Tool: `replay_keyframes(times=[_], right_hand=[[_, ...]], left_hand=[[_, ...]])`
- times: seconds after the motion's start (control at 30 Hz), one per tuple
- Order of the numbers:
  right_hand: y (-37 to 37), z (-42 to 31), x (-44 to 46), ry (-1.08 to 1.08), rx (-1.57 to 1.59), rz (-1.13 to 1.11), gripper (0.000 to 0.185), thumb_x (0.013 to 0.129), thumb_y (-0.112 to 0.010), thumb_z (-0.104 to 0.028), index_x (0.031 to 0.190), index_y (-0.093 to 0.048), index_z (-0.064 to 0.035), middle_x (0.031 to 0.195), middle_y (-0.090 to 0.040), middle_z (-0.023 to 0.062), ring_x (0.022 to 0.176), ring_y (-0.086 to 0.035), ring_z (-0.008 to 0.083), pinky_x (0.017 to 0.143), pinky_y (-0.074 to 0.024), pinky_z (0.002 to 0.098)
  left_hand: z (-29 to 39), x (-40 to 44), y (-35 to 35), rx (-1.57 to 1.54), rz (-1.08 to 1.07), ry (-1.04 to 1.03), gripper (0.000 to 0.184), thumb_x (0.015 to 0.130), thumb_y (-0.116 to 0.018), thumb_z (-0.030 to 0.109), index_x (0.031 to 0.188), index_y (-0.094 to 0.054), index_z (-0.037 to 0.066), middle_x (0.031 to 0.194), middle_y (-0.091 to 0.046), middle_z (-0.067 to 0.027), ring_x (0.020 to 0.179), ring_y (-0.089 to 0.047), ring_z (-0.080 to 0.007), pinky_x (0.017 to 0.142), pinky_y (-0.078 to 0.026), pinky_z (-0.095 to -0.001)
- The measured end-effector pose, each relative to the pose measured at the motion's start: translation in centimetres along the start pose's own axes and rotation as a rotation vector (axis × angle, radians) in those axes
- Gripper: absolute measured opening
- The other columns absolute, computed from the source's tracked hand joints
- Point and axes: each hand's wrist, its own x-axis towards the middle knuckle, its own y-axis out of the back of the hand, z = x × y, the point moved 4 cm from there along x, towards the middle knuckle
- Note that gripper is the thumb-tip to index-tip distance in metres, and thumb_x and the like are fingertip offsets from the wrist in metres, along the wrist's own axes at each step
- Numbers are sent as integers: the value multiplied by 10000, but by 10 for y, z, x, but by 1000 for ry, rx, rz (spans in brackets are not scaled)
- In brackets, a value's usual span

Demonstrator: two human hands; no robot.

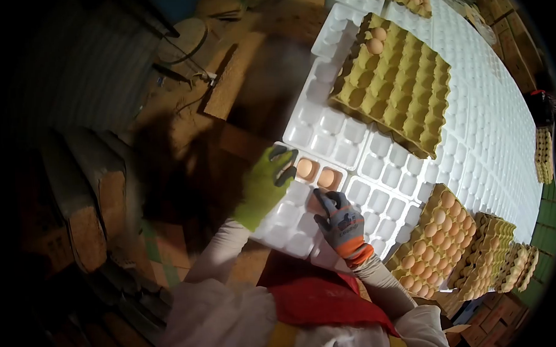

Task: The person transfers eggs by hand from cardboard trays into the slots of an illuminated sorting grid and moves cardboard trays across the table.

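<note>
My left hand [263,189], in a green glove with dark fingertips, curls over the left side of a white foam tray [300,190]. What lies under its fingers is mostly hidden. Just right of them, two light-brown eggs [306,168] rest in neighbouring cups. My right hand [342,223], in a grey and orange glove, hovers at the tray's right side below the eggs. Its thumb and fingers are bent but apart, and no egg shows between them. A yellow pulp egg tray [395,88] lies farther up on the white trays, with two eggs [376,40] at its far corner.
White foam trays [486,102] spread across the whole right side. At the lower right stands a pulp tray full of eggs [436,244], with stacked egg trays [483,254] beyond it. Cardboard flaps [234,82] lie left of the white trays. Bundled stacks [90,200] occupy the far left.
</note>
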Motion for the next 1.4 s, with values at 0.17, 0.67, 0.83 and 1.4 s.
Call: replay_keyframes(times=[0.17,0.67,0.83,1.4], right_hand=[[13,-38,23,51,308,242,485,871,-725,-171,1336,-601,-112,1125,-628,126,962,-650,325,792,-534,430],[126,58,73,58,482,591,321,856,-731,-123,1170,-682,-85,1034,-663,130,987,-662,312,811,-554,425],[196,88,211,-11,-146,710,318,873,-735,-296,1126,-675,-111,1066,-658,118,989,-659,327,849,-528,453],[133,139,63,-111,1827,302,435,1041,-563,-215,1431,-469,-47,1375,-580,181,1232,-614,333,883,-589,453]], left_hand=[[-19,-29,1,59,-1,-14,369,912,-621,73,1278,-666,52,1236,-620,-167,1139,-597,-358,973,-468,-430],[-62,-27,-21,-338,-20,219,515,968,-672,151,1409,-503,-55,1401,-554,-241,1257,-568,-366,1082,-441,-419],[23,139,-13,-325,144,-167,429,861,-696,36,1286,-629,25,1311,-612,-151,1236,-560,-343,1039,-467,-394],[8,380,-150,-525,-186,-76,523,776,-830,67,1268,-654,86,1214,-697,-46,1073,-663,-169,935,-543,-335]])
